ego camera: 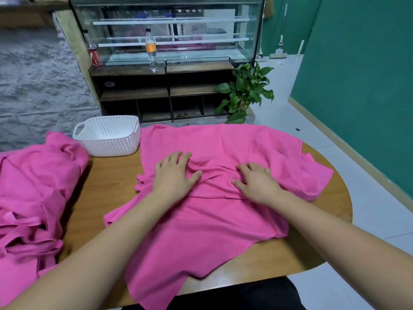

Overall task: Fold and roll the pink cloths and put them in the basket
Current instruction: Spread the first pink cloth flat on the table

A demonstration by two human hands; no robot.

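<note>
Nearest: corner of spread pink cloth (201, 231) hanging over near edge of wooden table (107, 186). Rest lying mid-table, rumpled, not yet folded. Left hand (173, 175) and right hand (257, 181) flat on its middle, fingers spread, pressing, gripping nothing; wrinkles bunched between. Likely light, thin, limp; slides on wood, creases easily. Best taken by corners or hem. Heap of pink cloths (33, 186) at left. White perforated basket (107, 145) far left, just beside spread cloth; no cloth visible inside.
</note>
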